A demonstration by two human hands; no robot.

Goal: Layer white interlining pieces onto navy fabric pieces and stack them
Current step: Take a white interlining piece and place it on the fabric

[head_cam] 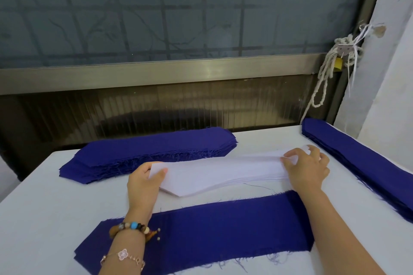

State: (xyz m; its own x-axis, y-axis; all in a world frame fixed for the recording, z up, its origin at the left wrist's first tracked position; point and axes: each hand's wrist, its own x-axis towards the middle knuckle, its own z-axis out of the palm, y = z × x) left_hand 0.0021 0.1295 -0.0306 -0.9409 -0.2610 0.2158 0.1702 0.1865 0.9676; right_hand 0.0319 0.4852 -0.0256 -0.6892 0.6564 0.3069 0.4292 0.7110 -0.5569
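Observation:
A stack of white interlining pieces (223,172) lies in the middle of the white table (40,212). My left hand (144,183) pinches the left end of the top white piece, thumb on top. My right hand (307,168) pinches the right end of that piece with curled fingers. A navy fabric piece (214,230) lies flat nearest to me, under both forearms. A thick stack of navy pieces (152,152) sits behind the white stack. Another navy stack (362,163) runs along the table's right side.
A metal window sill (156,73) and dark ribbed panel stand just behind the table. White cords (328,69) hang at the back right corner beside a pale wall. The table's left edge falls away at the left.

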